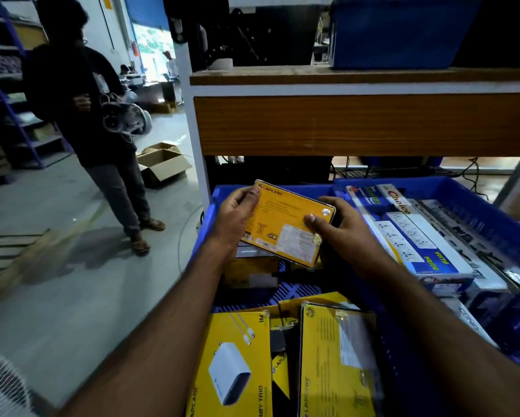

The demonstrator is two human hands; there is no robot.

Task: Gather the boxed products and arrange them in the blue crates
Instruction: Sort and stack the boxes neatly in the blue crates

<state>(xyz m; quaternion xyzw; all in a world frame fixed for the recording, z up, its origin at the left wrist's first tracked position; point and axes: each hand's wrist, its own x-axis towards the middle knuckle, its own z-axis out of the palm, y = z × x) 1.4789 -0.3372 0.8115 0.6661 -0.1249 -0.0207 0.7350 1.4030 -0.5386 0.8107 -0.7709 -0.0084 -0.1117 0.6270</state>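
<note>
Over a blue crate point(206, 224), both hands point(282, 227) grip one yellow box point(285, 218).

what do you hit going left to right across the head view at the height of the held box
standing person → open cardboard carton on the floor → left hand → yellow Lapcare box held in both hands → right hand → white and blue power strip box in the right blue crate

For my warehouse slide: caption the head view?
Both hands, left and right, hold a yellow Lapcare box over the left blue crate of boxed products.
</note>
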